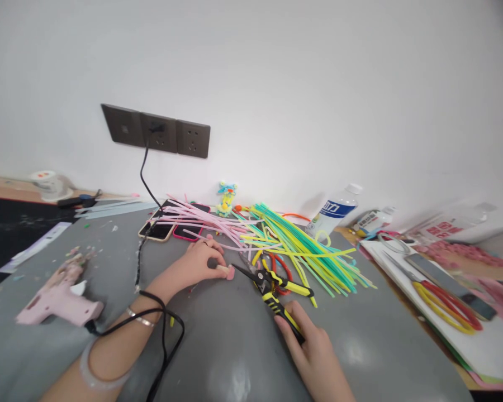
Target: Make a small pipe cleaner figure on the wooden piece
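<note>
My left hand [203,259] is closed, pinching a small pink piece [230,272] between its fingertips above the grey tabletop. A dark patch shows at its fingers; I cannot make out what it is. My right hand [312,349] grips one handle of black-and-yellow snips [272,298], whose other handle stands apart from it. The tip of the snips points left, close to the pink piece. A tool with red-orange handles [284,273] lies just behind the snips, partly hidden. Pink pipe cleaners [209,220] and yellow and green ones [305,251] lie behind both hands.
A pink glue gun [61,301] lies at left, its black cord [165,324] crossing my left forearm and the table. Behind are two phones [157,230], a small coloured figure [226,198] and a water bottle [335,212]. At right, red-and-yellow scissors [446,307] rest on white paper.
</note>
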Available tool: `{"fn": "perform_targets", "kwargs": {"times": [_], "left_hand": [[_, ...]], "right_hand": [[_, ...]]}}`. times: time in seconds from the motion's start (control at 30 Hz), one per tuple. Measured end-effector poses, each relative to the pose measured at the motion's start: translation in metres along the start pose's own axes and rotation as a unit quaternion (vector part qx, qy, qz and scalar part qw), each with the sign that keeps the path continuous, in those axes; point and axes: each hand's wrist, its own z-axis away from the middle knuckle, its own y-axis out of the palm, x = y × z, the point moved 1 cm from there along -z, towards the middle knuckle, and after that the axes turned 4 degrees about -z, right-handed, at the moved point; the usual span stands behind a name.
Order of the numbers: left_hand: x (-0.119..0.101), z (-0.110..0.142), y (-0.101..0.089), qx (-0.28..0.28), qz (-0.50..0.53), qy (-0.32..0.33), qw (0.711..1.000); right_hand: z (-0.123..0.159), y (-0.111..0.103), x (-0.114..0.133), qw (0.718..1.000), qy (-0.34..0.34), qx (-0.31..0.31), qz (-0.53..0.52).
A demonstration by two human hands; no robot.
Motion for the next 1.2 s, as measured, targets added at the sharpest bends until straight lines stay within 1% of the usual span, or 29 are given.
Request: {"fn": "perform_targets", "kwargs": {"times": [0.17,0.3,0.47,0.73,0.97,1.2], "left_hand": [[-0.002,0.001,-0.001,-0.002,-0.006,0.004,1.000],[-0.002,0.000,-0.001,-0.004,-0.012,0.010,1.000],[-0.002,0.000,0.000,-0.007,-0.020,0.008,1.000],[-0.011,0.001,-0.005,-0.005,-0.022,-0.010,1.000],[-0.015,0.001,-0.006,-0.012,-0.016,-0.005,1.000],[-0.018,0.003,-0.007,-0.005,-0.027,-0.037,0.999]], "right_hand": [[-0.004,0.003,-0.001,1.000,0.023,-0.014,-0.002],[-0.009,0.004,0.001,0.999,0.034,-0.002,0.015],[-0.015,0.001,-0.002,0.999,0.023,0.024,0.034],[-0.016,-0.005,-0.006,0.999,0.006,0.042,0.002],[-0.016,-0.008,-0.007,0.998,0.009,0.066,0.006],[-0.019,-0.009,-0.007,0.997,0.007,0.074,-0.006]]}}
